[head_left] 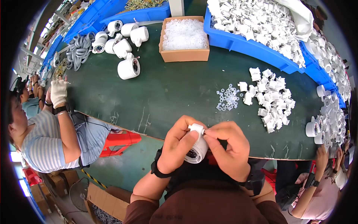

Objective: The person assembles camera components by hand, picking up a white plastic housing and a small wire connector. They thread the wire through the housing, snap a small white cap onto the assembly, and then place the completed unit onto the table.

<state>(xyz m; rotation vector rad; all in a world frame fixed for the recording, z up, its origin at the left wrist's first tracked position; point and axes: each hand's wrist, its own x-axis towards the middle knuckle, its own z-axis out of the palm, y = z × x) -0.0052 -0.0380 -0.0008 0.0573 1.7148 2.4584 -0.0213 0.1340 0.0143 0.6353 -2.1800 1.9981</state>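
Note:
My left hand (178, 146) wraps a white round camera housing (197, 150) held just off the near edge of the dark green table (167, 93). My right hand (230, 149) pinches a small white plastic piece (197, 128) at the top of that housing. Ahead on the table lie a small cluster of clear plastic rings (227, 99) and a heap of white plastic brackets (274, 98).
Several white housings (123, 43) and a cardboard box of clear rings (184, 37) stand at the far side. Blue bins (253, 50) of white parts line the back and right. A person in a striped shirt (48, 138) with a gloved hand sits at left; another person's arm (320, 175) is at right.

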